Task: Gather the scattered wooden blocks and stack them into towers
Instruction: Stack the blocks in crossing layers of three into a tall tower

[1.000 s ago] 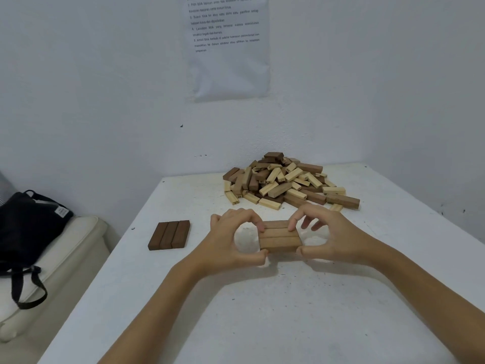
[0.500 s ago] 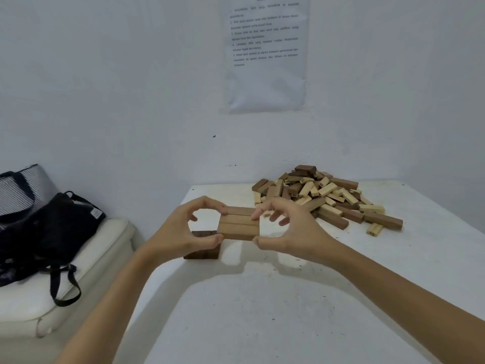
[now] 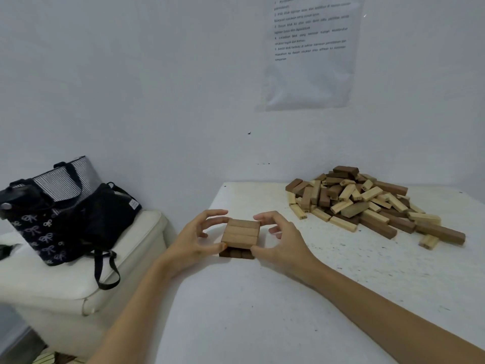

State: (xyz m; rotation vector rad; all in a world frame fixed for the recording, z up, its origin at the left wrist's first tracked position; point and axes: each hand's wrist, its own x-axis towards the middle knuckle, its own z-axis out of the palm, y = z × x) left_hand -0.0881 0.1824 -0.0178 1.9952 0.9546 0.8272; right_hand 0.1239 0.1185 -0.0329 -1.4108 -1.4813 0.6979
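Holding item one between both hands: an upper layer point(image 3: 240, 233) of three mid-brown wooden blocks, side by side, their long sides running left to right

- Your left hand point(image 3: 193, 240) takes the left end of it, thumb at the near corner, fingers point(image 3: 215, 213) curved over toward the far edge
- Your right hand point(image 3: 282, 241) mirrors this on the right end, thumb at the near corner, fingers point(image 3: 265, 216) bent over the far corner
- Both sets of fingers are closed around that layer, which sits between them near the left edge of the table point(image 3: 262, 311)

Item two: a lower layer point(image 3: 236, 254) of dark brown blocks, directly beneath the upper one. Three block ends face you, so these lie crosswise to the blocks above. Whether the upper layer already rests fully on them cannot be told from this view

Item three: a loose pile point(image 3: 367, 203) of pale and dark blocks, heaped at the far right of the table, well apart from your hands, with a few strays along its near side

Item four, off the table: a dark bag point(image 3: 65, 214) with a striped panel and bow print, standing on a cream seat point(image 3: 78, 285) to your left

Item five: a printed sheet point(image 3: 312, 48) fixed to the white wall point(image 3: 131, 74) behind the table, its text too small to read
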